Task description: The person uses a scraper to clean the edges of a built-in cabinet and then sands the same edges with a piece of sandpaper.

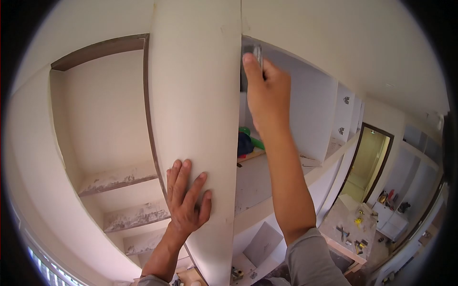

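Observation:
My left hand (pixel 188 202) lies with its fingers spread on a tall pale panel (pixel 198 109). My right hand (pixel 268 90) is raised to the upper right of it, closed around a grey metallic tool (pixel 257 55), whose shape is partly hidden by the fingers and blur. The tool is beside the panel's right edge, near the upper corner of an open white cabinet (pixel 305 90). Whether it touches the panel, I cannot tell. Behind my right forearm, a green item (pixel 256 142) and dark cloth (pixel 245 144) lie in the cabinet.
Dusty shelves (pixel 136 217) line a dark-edged niche at the left. Hinges (pixel 341 131) sit on a cabinet side. At the lower right, a table (pixel 334 217) bears pliers and yellow items. A dark-framed doorway (pixel 367 162) and a white drawer unit (pixel 389 219) stand beyond.

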`<state>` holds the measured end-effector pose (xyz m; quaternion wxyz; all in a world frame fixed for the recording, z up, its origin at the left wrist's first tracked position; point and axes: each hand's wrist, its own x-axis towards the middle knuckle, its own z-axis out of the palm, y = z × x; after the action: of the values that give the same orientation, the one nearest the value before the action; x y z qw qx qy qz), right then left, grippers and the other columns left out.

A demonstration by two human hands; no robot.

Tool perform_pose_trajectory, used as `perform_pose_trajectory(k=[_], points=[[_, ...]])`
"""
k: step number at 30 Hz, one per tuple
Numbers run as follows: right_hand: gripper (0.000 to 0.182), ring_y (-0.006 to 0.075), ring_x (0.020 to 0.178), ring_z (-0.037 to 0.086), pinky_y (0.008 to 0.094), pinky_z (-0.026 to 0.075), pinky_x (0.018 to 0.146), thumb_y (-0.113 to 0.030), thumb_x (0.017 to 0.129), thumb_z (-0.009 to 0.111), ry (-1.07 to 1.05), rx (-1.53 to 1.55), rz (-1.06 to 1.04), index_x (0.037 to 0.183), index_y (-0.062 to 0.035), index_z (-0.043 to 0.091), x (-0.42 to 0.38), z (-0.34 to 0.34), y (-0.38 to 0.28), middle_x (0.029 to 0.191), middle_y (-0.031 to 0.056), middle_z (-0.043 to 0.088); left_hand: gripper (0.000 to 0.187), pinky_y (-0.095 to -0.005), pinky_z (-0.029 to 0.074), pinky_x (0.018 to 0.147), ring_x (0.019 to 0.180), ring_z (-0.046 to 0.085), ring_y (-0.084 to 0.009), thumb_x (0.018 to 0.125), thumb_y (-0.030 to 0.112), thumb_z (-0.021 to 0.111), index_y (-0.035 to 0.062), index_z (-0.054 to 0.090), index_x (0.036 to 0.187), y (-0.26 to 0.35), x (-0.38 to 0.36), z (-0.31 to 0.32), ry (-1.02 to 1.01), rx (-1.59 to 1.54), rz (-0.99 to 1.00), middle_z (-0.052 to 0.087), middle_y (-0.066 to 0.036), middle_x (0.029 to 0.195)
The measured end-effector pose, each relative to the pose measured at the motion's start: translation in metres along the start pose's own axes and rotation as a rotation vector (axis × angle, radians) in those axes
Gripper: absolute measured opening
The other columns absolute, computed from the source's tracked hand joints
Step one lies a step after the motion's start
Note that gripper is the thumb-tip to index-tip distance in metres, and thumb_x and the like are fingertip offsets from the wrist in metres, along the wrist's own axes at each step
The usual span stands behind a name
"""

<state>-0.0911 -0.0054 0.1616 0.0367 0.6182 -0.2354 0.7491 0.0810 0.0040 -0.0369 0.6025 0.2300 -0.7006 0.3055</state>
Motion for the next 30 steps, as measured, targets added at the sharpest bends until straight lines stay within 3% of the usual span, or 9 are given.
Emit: perform_pose_trajectory(k=[2, 5, 8, 11, 14, 17, 20, 23, 30], points=[[0.036, 0.0239, 0.060, 0.049, 0.0382, 0.040, 0.060, -0.026, 0.097, 0.057, 0.013, -0.137, -0.087, 0.075, 0.0029, 0.055, -0.030, -0.005, 0.002, 0.068, 0.0130, 0.055, 0.038, -0.0579, 0.029, 0.111, 0.136, 0.037, -0.0495, 0.084, 0.009, 0.059, -0.0009, 0.059, 0.121, 0.000, -0.001, 0.000, 0.000, 0.009, -0.002, 0.043, -0.029, 0.143], [0.034, 0.0291, 0.067, 0.052, 0.0410, 0.041, 0.064, -0.025, 0.097, 0.056, 0.040, -0.108, -0.073, 0.079, 0.0033, 0.056, -0.034, 0.000, 0.004, 0.073, 0.0161, 0.057, 0.037, -0.0582, 0.030, 0.111, 0.135, 0.037, -0.0497, 0.085, 0.009, 0.059, -0.0013, 0.059, 0.121, 0.001, 0.000, 0.000, 0.006, 0.019, -0.003, 0.043, -0.029, 0.143], [0.033, 0.0307, 0.068, 0.052, 0.0425, 0.042, 0.065, -0.026, 0.098, 0.056, -0.005, -0.135, 0.005, 0.082, 0.0034, 0.056, 0.009, 0.005, -0.007, 0.074, 0.0171, 0.055, 0.037, -0.0584, 0.030, 0.111, 0.135, 0.037, -0.0497, 0.085, 0.010, 0.059, -0.0012, 0.059, 0.120, 0.001, -0.001, -0.001, -0.007, 0.018, -0.002, 0.043, -0.029, 0.143], [0.035, 0.0331, 0.066, 0.051, 0.0427, 0.042, 0.064, -0.026, 0.098, 0.054, 0.023, -0.166, -0.098, 0.079, 0.0036, 0.053, -0.001, 0.002, -0.008, 0.073, 0.0187, 0.054, 0.037, -0.0584, 0.030, 0.111, 0.136, 0.037, -0.0497, 0.086, 0.012, 0.059, -0.0009, 0.060, 0.120, -0.001, -0.002, -0.001, -0.015, 0.012, -0.012, 0.043, -0.029, 0.143], [0.036, 0.0315, 0.064, 0.050, 0.0413, 0.041, 0.063, -0.025, 0.099, 0.053, 0.056, -0.123, -0.138, 0.076, 0.0032, 0.050, -0.036, -0.002, 0.003, 0.071, 0.0181, 0.052, 0.037, -0.0584, 0.029, 0.111, 0.136, 0.037, -0.0496, 0.086, 0.012, 0.059, -0.0007, 0.060, 0.120, 0.000, -0.003, 0.001, -0.007, 0.008, -0.022, 0.043, -0.028, 0.143], [0.036, 0.0263, 0.064, 0.050, 0.0390, 0.040, 0.062, -0.024, 0.099, 0.052, 0.061, -0.158, -0.136, 0.076, 0.0027, 0.050, -0.011, 0.000, -0.005, 0.071, 0.0161, 0.051, 0.037, -0.0583, 0.028, 0.112, 0.136, 0.037, -0.0495, 0.086, 0.013, 0.059, -0.0002, 0.060, 0.121, 0.001, -0.002, 0.002, -0.004, 0.010, -0.023, 0.043, -0.028, 0.144], [0.036, 0.0234, 0.061, 0.048, 0.0376, 0.040, 0.060, -0.024, 0.100, 0.051, 0.018, -0.103, -0.008, 0.076, 0.0026, 0.050, 0.007, 0.002, -0.012, 0.066, 0.0141, 0.049, 0.037, -0.0582, 0.027, 0.112, 0.136, 0.036, -0.0495, 0.085, 0.012, 0.059, 0.0004, 0.060, 0.121, 0.001, -0.004, 0.001, -0.015, 0.003, -0.030, 0.043, -0.029, 0.143], [0.037, 0.0237, 0.056, 0.044, 0.0376, 0.038, 0.056, -0.024, 0.100, 0.051, 0.110, -0.161, -0.155, 0.074, 0.0027, 0.049, -0.015, 0.002, -0.002, 0.060, 0.0123, 0.045, 0.038, -0.0581, 0.027, 0.112, 0.137, 0.035, -0.0495, 0.085, 0.012, 0.060, 0.0007, 0.060, 0.121, 0.000, -0.002, 0.002, -0.012, -0.002, -0.030, 0.043, -0.029, 0.144], [0.037, 0.0220, 0.055, 0.044, 0.0384, 0.038, 0.055, -0.024, 0.099, 0.053, 0.080, -0.078, -0.126, 0.074, 0.0020, 0.049, 0.009, 0.004, -0.004, 0.058, 0.0107, 0.046, 0.040, -0.0580, 0.025, 0.113, 0.138, 0.034, -0.0488, 0.084, 0.012, 0.061, 0.0012, 0.060, 0.123, 0.001, -0.003, 0.000, -0.025, -0.002, -0.026, 0.041, -0.029, 0.145]])
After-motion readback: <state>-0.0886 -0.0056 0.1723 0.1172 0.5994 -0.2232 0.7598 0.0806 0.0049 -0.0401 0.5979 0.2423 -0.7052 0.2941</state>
